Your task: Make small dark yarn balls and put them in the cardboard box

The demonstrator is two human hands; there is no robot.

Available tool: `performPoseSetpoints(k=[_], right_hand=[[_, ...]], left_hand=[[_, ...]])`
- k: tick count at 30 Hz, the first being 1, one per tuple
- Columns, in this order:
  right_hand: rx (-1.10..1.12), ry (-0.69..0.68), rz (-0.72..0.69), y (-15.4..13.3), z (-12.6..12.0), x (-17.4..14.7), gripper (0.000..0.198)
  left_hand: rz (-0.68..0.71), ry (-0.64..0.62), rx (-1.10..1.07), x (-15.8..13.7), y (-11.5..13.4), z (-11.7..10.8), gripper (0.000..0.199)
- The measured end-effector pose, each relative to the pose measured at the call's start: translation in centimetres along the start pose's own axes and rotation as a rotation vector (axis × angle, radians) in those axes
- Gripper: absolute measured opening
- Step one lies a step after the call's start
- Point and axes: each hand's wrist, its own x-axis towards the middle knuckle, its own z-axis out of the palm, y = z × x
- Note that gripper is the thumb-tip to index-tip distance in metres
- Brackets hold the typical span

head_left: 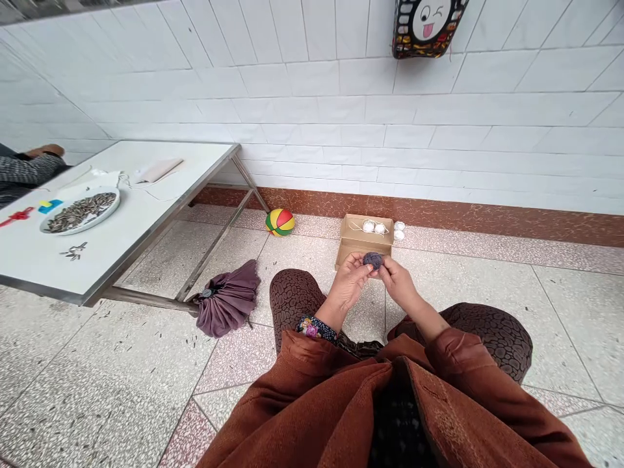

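Observation:
A small ball of dark grey yarn (373, 260) is pinched between my two hands, above the space between my knees. My left hand (350, 279) has its fingers closed around the ball's left side. From the right, the fingertips of my right hand (398, 281) press against the ball. Just beyond them an open cardboard box (363, 246) rests on the floor with its lid folded toward me. White yarn balls (374, 227) with loose strands lie in the box. More white balls (399, 230) sit on the floor against its right side.
To the left stands a metal-framed table (121, 253) with a plate of sunflower seeds (82, 213) and a folded cloth (158, 170). A colourful ball (280, 222) and a purple umbrella (229, 299) are on the floor. Another person's sleeve (29, 169) shows at far left. A bag (426, 32) hangs on the wall.

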Motion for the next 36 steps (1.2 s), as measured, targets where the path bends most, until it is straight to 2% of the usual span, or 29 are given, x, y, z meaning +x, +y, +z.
performPoseSetpoints(k=[3,7,10,14,16,19,23,26,28,32,36], right_hand=[[-0.064,-0.069,-0.032,-0.8,0.6,-2.1,0.024],[-0.144,-0.177,-0.188,-2.6,-0.7,-2.8,0.025],[-0.141,-0.146,-0.247,-3.9,-2.6,-1.7,0.026],[-0.146,-0.051,-0.207,-3.9,-4.5,0.6,0.026],[-0.11,-0.013,-0.15,-3.1,-4.5,1.2,0.025],[-0.028,0.041,-0.063,-1.6,-3.2,0.6,0.026],[-0.028,-0.024,-0.029,-0.8,-1.0,-2.0,0.027],[-0.085,-0.144,-0.126,-1.8,-0.7,-3.3,0.026],[-0.103,-0.181,-0.208,-2.8,-1.3,-3.3,0.026],[-0.105,-0.079,-0.257,-3.5,-3.5,-1.3,0.024],[-0.078,0.068,-0.183,-2.1,-4.0,0.2,0.021]], left_hand=[[0.073,0.1,0.056,0.3,-0.1,-0.6,0.045],[0.176,0.151,0.222,0.6,-0.3,-1.0,0.043],[0.156,0.066,0.322,0.5,-0.2,-1.0,0.04],[0.087,-0.088,0.38,-0.2,0.2,-0.5,0.038],[0.053,-0.144,0.358,-0.6,0.3,-0.2,0.038],[0.031,-0.17,0.244,-0.9,0.2,0.1,0.04],[0.104,-0.047,0.167,-0.6,-0.3,0.1,0.046],[0.151,0.064,0.299,-0.2,-0.5,-0.5,0.046],[0.152,0.082,0.405,0.0,-0.5,-0.8,0.043],[0.134,0.016,0.507,-0.2,-0.5,-1.0,0.041],[0.079,-0.094,0.41,-0.8,-0.4,-0.3,0.043]])
